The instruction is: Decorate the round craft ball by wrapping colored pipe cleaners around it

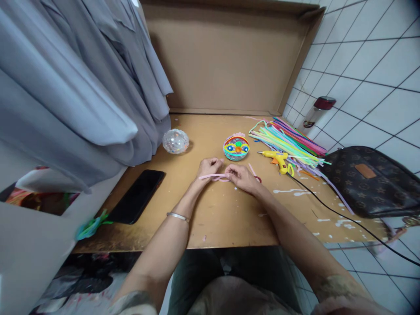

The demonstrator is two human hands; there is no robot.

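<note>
A pink pipe cleaner (pixel 218 176) runs between my hands low over the middle of the table, one end sticking out to the left past my wrist. My left hand (pixel 210 167) is closed in a pinch on it. Just beside, the fingers of my right hand (pixel 241 176) pinch the same strip. Right behind them stands a round ornament (pixel 236 148) wrapped in coloured pipe cleaners, with two blue eyes and an orange nose. A clear faceted ball (pixel 176 141) sits farther left. Near my right wrist lie a short pink piece (pixel 252 169) and a small dark red loop (pixel 259 179).
A yellow glue gun (pixel 277 159) with a black cord lies right, before a heap of coloured pipe cleaners (pixel 288 139). A brown patterned bag (pixel 370 183) and a red-capped bottle (pixel 316 111) stand beyond. A black phone (pixel 137 197) lies left, near a grey curtain (pixel 108 78).
</note>
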